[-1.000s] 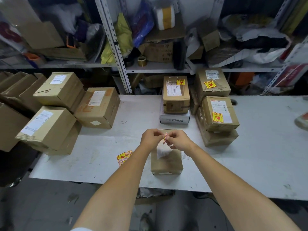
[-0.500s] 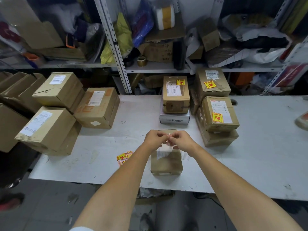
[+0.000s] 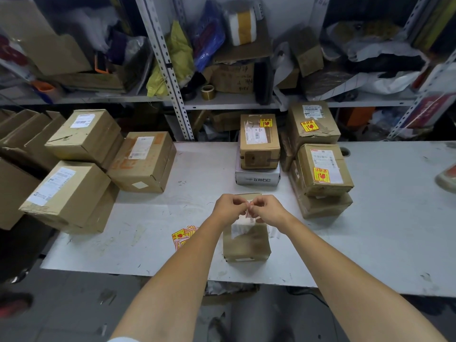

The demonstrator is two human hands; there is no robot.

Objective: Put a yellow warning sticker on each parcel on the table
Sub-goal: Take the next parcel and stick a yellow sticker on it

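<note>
A white flat table (image 3: 370, 243) with a scratched and stained top goes across the middle of the view. A small round hole (image 3: 345, 152) is cut in it near the far edge. Behind the table stands a grey metal shelving rack (image 3: 222, 101). It has one perforated upright post (image 3: 167, 70) left of centre and a second such post (image 3: 407, 117) at the right. Between the shelves a pale plain wall (image 3: 283, 11) shows. Below the near table edge lies a grey concrete floor (image 3: 74, 304) with dark spots. The light is dim and even, and darker under the shelf.
</note>
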